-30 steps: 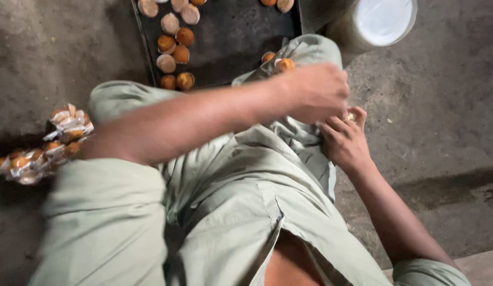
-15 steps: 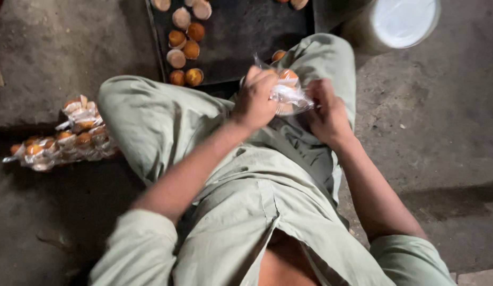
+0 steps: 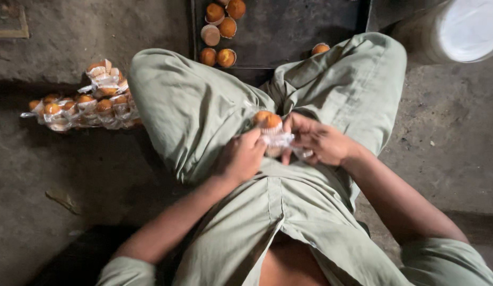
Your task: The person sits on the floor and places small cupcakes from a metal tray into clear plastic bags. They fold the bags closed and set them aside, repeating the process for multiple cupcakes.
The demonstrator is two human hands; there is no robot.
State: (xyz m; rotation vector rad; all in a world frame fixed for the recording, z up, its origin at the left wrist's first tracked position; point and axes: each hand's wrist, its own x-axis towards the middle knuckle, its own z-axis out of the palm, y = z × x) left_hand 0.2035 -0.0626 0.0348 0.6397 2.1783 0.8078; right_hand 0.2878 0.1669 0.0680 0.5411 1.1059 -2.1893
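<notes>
dim, rough grey concrete floor (image 3: pixel 448 137)

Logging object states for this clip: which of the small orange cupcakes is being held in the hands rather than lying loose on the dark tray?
The small orange cupcake in clear plastic wrap, held between left hand and right hand over the lap. The other cupcakes lie unwrapped on the dark baking tray.

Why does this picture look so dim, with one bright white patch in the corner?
Head view: light is low and uneven, so the floor falls into deep shadow at lower left. The white bucket at top right is overexposed, its surface washed out. The left hand and right hand show slight blur around the clear-wrapped muffins; the wide lens makes the knees loom large.
</notes>
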